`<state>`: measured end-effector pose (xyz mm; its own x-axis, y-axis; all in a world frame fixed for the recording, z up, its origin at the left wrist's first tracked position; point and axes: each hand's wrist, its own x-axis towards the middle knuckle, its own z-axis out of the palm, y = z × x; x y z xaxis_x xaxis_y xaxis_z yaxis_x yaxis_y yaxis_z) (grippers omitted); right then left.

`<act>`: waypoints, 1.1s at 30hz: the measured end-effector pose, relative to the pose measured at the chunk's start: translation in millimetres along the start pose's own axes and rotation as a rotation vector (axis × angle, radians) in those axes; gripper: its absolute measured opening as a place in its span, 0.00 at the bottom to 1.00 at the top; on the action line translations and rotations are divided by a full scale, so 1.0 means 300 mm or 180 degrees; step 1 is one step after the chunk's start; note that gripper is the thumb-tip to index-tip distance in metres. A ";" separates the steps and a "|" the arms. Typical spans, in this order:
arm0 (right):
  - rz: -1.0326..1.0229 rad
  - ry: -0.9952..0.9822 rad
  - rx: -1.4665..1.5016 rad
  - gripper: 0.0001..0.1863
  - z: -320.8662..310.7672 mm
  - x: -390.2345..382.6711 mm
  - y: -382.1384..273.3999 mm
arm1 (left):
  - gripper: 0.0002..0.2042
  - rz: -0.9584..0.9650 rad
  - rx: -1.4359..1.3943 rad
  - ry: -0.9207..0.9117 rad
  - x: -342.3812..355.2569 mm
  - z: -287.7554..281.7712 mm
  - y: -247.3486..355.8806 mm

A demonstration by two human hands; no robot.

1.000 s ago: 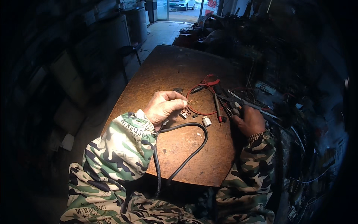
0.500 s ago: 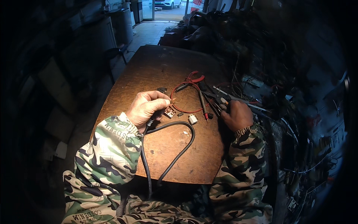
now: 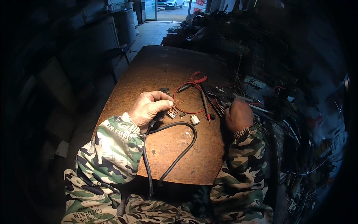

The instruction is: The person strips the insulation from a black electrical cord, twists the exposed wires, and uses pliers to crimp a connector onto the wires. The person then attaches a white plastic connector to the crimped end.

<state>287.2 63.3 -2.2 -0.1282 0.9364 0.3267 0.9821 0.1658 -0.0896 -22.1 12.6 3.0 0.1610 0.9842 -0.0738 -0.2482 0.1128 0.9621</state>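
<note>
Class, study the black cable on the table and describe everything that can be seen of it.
The black cable is thick and round, its smooth sheath looking like rubber. On the wooden table it bends in a broad curve, with two stretches running past the near edge. One part runs up to the left hand, whose grip hides it. Thin copper-coloured strands stick out beyond that hand, seemingly the cable's bared wires.

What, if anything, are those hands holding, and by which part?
Left hand: thin coppery wires, pinched just behind their loose tips. Right hand: I can't tell whether it holds anything.
</note>
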 end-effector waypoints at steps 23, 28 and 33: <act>-0.0127 -0.0401 0.3140 0.10 -0.250 -0.080 0.000 | 0.05 -0.0094 -0.0693 0.0045 0.013 -0.027 -0.019; 0.0141 -0.0338 0.3352 0.11 -0.373 -0.123 0.010 | 0.04 -0.0068 -0.0756 -0.0214 0.046 -0.006 -0.026; -0.0064 -0.0622 0.2672 0.11 -0.357 -0.107 0.046 | 0.06 0.0041 -0.0679 -0.0092 0.025 -0.020 -0.028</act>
<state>319.7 2.3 86.6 -0.2417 0.9545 0.1747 0.5621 0.2845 -0.7766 -24.4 19.9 -7.2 0.1832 0.9817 -0.0515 -0.4464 0.1297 0.8854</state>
